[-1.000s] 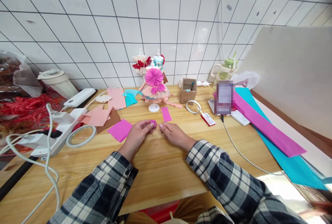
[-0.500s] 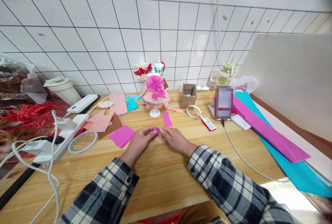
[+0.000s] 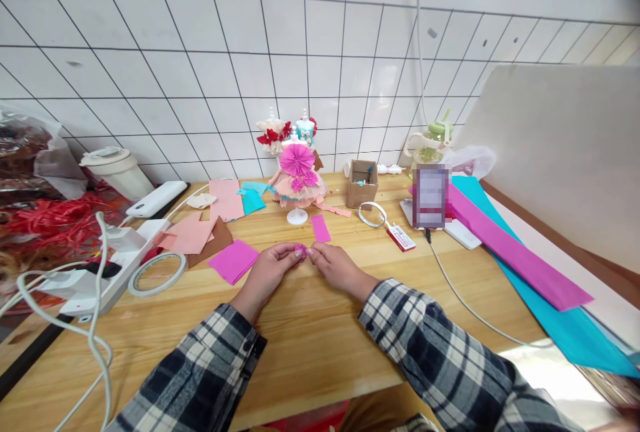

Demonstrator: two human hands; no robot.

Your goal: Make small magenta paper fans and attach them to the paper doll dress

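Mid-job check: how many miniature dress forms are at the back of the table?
3: the front dress form, the cream-and-red dress form behind it to the left, and the turquoise dress form behind it to the right. Others could be hidden behind them.

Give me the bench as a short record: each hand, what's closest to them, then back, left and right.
Left hand: pinching a small crumpled magenta piece
Right hand: fingertips at the piece's right side; grip unclear
Nearest: magenta sheets by the left hand; magenta strip just beyond the right
Back: dressed miniature forms, cardboard box
Left: tape roll, power strip
Right: long magenta paper over blue paper
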